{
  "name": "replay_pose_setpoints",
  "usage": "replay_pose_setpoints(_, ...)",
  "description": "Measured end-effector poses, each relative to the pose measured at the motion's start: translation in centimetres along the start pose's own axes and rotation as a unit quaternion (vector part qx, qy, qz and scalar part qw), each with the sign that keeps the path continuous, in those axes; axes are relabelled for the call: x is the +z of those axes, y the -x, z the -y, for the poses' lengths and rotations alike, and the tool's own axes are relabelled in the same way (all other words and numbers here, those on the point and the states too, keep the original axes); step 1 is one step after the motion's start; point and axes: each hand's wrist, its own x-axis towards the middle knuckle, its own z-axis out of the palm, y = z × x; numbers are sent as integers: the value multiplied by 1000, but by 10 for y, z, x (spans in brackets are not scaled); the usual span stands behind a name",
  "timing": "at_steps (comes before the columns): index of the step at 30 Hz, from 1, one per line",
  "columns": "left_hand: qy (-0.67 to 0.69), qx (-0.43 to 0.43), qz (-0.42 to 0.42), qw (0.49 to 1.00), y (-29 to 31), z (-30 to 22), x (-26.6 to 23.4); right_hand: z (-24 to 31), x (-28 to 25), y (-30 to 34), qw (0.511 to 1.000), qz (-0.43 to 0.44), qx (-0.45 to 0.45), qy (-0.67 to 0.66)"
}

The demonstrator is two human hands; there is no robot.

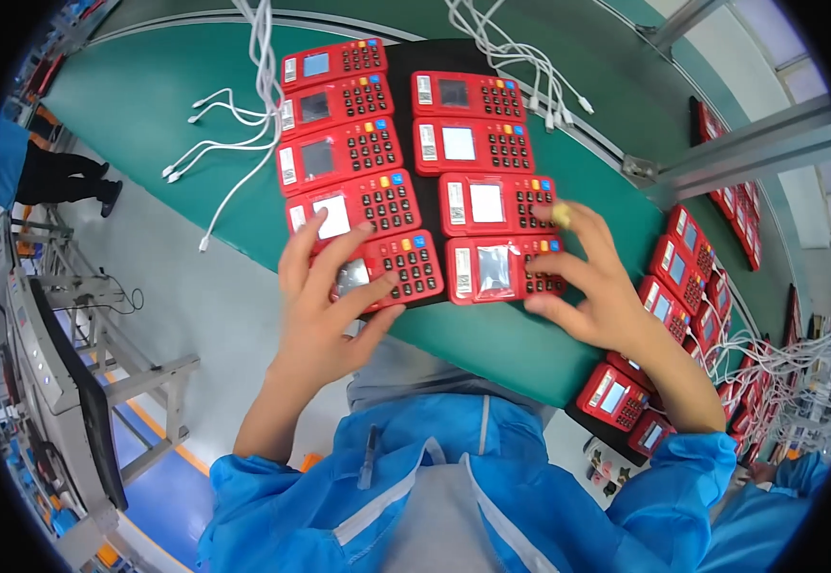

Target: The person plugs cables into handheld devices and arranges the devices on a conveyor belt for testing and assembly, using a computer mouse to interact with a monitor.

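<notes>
The left hand [328, 320] spreads wide over the near-left card reader [411, 267]; the right hand [599, 291], half open, overlaps the near-right card reader [495, 271] from the right.

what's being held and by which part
A firm hold cannot be told: the left hand spreads over the bottom-left red terminal; the right hand is at the right end of the bottom-right red terminal.
</notes>
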Motion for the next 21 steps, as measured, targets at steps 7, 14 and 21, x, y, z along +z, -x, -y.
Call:
replay_pose_setpoints(7,-64,11,100,993,-9,0,-11,-1,3,-6,997,26,-7,76)
replay_pose_setpoints(14,-81,34,102,991,-11,2,-7,3,-3,-12,992,21,3,122)
replay_pose_setpoints(21,-84,63,91,990,-24,8,-17,-17,5,-39,997,-51,53,7)
